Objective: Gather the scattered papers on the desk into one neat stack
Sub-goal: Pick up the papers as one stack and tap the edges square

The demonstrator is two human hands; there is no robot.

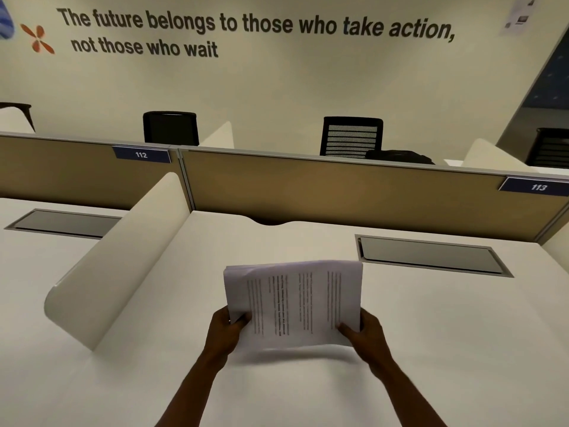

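A bundle of printed white papers (294, 303) is held above the white desk (431, 334), its lower edge just over the surface with a shadow beneath. My left hand (226, 329) grips the bundle's left side, thumb on the front sheet. My right hand (365, 332) grips the right side the same way. The sheets stand tilted toward me, text lines running sideways. The top edges at the left corner are slightly uneven. No loose sheets show elsewhere on the desk.
A white curved divider (123, 263) walls the desk's left side. A tan partition (338, 192) labelled 113 runs along the back. A grey cable hatch (431, 255) is set into the desk at right. Black chairs (351, 135) stand beyond the partition.
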